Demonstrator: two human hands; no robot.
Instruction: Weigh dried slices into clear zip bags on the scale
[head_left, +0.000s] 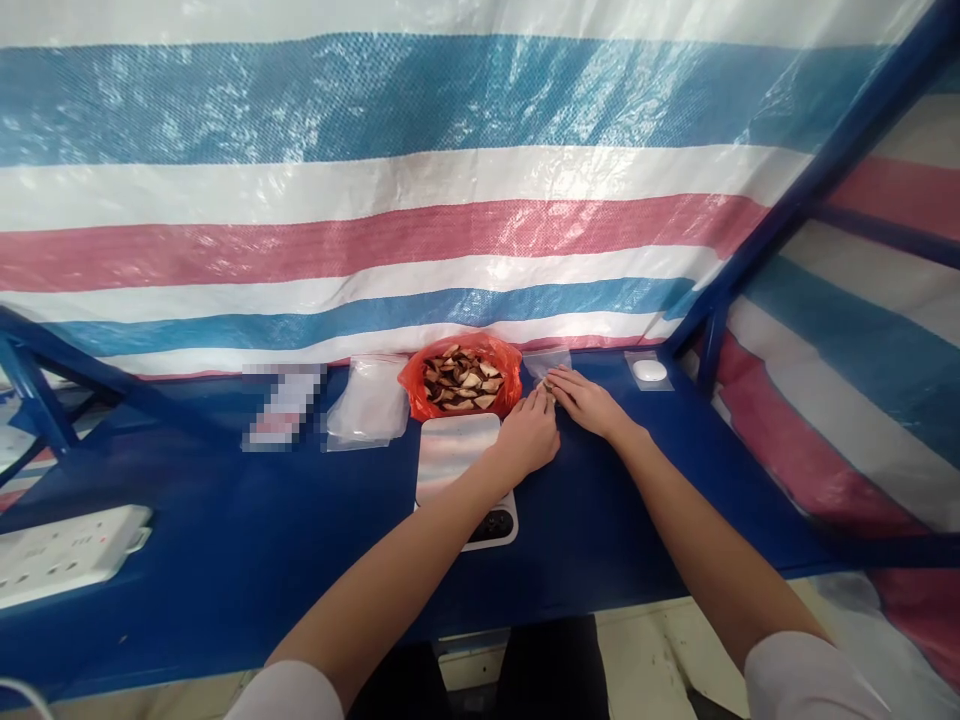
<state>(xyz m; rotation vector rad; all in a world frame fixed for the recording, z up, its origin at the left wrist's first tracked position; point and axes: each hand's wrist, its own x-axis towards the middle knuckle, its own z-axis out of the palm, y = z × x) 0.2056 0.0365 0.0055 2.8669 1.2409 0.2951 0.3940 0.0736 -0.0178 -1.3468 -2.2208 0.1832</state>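
My left hand [529,435] and my right hand [585,402] meet at the lower edge of a small clear plastic bag [546,362], their fingertips pinching it. A small brown piece [548,388] shows at the fingertips. Behind my left hand, a red plastic bag [501,365] lies open, holding several dried mushroom slices [461,378]. My left wrist passes over a digital kitchen scale [466,447] with a silver top and a dark control panel.
A stack of clear plastic bags [367,405] and a blurred packet [285,405] lie left of the red bag. A white round object [649,371] rests on a small square at the right. A white power strip [64,555] sits on the blue table [225,520]. Striped tarpaulin on a blue frame stands behind.
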